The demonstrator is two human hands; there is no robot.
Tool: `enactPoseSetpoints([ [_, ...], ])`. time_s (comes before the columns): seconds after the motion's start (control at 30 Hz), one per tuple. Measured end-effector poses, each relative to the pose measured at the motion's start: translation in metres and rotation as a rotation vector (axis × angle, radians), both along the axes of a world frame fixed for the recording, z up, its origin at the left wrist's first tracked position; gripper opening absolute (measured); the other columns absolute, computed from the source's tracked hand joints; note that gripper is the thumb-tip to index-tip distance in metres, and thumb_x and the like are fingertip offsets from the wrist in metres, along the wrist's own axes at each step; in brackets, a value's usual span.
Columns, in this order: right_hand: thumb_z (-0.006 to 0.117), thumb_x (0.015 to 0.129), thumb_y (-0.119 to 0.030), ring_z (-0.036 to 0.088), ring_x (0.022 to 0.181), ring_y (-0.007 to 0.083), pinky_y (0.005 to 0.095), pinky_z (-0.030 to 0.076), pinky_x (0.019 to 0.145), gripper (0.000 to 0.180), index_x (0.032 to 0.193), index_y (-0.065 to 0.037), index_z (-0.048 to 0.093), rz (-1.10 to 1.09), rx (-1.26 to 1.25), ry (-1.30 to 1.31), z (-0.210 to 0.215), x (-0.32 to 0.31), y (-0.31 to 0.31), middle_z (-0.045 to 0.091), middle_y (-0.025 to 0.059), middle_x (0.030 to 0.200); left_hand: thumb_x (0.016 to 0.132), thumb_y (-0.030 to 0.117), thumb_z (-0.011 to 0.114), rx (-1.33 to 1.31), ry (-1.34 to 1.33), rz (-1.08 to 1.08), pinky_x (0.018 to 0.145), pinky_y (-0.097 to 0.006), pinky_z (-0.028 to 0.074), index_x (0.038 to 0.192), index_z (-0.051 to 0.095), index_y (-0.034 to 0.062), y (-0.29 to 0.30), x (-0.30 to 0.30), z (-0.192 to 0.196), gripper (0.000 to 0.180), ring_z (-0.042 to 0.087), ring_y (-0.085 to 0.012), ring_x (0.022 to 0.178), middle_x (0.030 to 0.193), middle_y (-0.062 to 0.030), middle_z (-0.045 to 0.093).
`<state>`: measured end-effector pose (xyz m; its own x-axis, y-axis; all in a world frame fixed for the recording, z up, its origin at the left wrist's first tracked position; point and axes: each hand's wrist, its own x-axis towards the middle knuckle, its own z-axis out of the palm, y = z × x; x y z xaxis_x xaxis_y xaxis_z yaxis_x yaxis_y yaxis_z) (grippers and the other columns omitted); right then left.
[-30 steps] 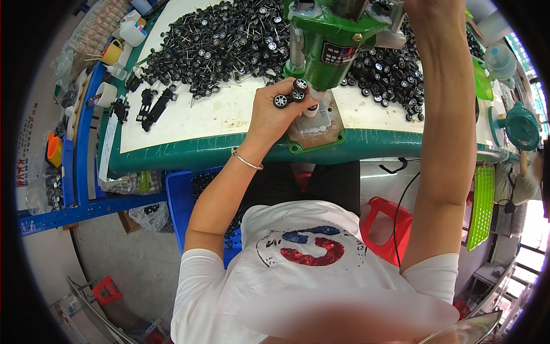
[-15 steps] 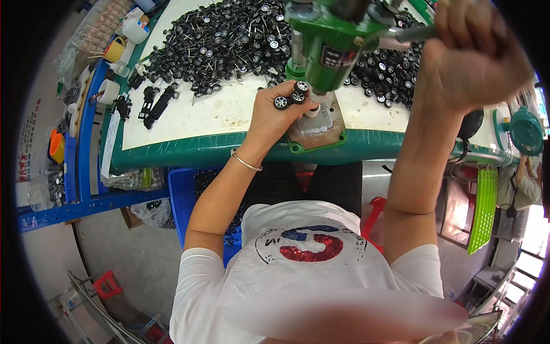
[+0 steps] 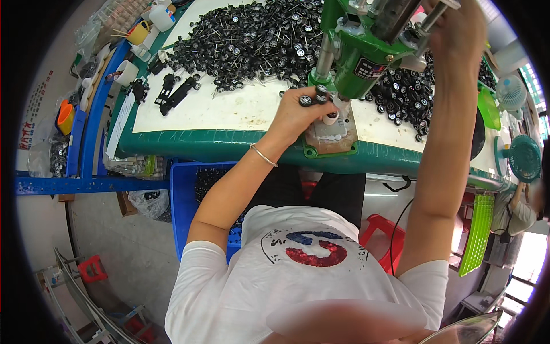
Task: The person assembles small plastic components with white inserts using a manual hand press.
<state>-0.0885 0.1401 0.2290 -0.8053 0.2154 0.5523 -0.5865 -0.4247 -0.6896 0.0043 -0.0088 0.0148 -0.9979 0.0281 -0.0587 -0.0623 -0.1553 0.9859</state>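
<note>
The person's left hand (image 3: 295,114) has its thumb and fingers pinched around a small black plastic piece with silver-centred wheels (image 3: 321,98). This piece sits just beside the lower end of the green-painted metal hand press (image 3: 355,74), above the short white cylindrical post (image 3: 330,118) on the press's flat metal base plate (image 3: 331,142). The right hand (image 3: 458,40) is raised beside the press's metal lever (image 3: 438,17); blur and the frame's edge hide its fingers, so their grip cannot be told.

Good handling here likely means steadying the piece squarely over the post, with fingertips clear of the ram's line, and drawing the lever evenly rather than with a jerk. The left wrist seems best kept low and quiet, so the piece does not tilt.

Counted: one press, one white post, one piece in the left hand, three of its wheels showing. Two long black plastic chassis parts (image 3: 182,94) lie side by side on the white tabletop (image 3: 229,114). The black wheels on metal axles (image 3: 252,46) are heaped too densely to count.
</note>
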Motion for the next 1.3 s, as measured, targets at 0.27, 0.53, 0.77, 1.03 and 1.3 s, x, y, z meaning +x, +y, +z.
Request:
enactPoseSetpoints([
  [0.27,0.053,0.095,-0.022,0.043,0.048,0.0031,0.0175,0.035,0.041,0.02,0.098,-0.004,0.06,0.234,0.151,-0.174,-0.02,-0.013,0.015,0.047,-0.0047,0.065,0.08,0.024,0.076,0.327,-0.106,0.219,0.044,-0.022,0.039,0.088,0.066,0.0054,-0.079,-0.02,-0.02,0.022,0.063,-0.0103,0.064,0.076,-0.0047,0.066],
  [0.53,0.053,0.093,-0.025,0.048,0.053,0.0084,0.0217,0.037,0.049,0.021,0.087,-0.007,0.06,-0.014,0.394,-0.285,-0.123,-0.024,0.086,0.055,0.0007,0.067,0.076,0.019,0.075,-0.529,-0.147,0.17,0.045,-0.022,0.042,0.086,0.071,0.0027,-0.094,-0.043,-0.026,0.02,0.056,-0.0078,0.051,0.064,-0.0027,0.063],
  [0.77,0.064,0.087,-0.02,0.061,0.066,0.0152,0.0293,0.048,0.059,0.018,0.099,-0.007,0.065,-0.075,1.17,-0.219,-0.22,0.004,0.091,0.063,0.0039,0.083,0.073,0.026,0.077,-0.917,-0.05,0.072,0.049,-0.03,0.045,0.082,0.07,-0.001,-0.078,-0.04,-0.008,0.029,0.058,-0.0157,0.05,0.061,-0.009,0.064],
  [1.03,0.062,0.086,-0.018,0.061,0.08,0.0308,0.0413,0.049,0.066,0.012,0.095,-0.009,0.062,-0.272,1.569,-0.009,-0.237,0.011,0.072,0.058,0.0066,0.098,0.075,0.015,0.078,-0.681,0.003,0.105,0.05,-0.023,0.038,0.089,0.07,0.0048,-0.083,-0.021,-0.017,0.019,0.046,-0.0063,0.055,0.067,0.0015,0.06],
  [1.3,0.059,0.087,-0.015,0.06,0.083,0.0337,0.0415,0.049,0.07,0.011,0.092,-0.005,0.061,-0.14,1.458,0.014,-0.238,0.016,0.071,0.059,0.0104,0.092,0.084,0.012,0.068,0.168,-0.044,0.115,0.046,-0.018,0.033,0.094,0.068,0.0028,-0.086,-0.017,-0.016,0.014,0.057,-0.0056,0.061,0.084,-0.0046,0.068],
])
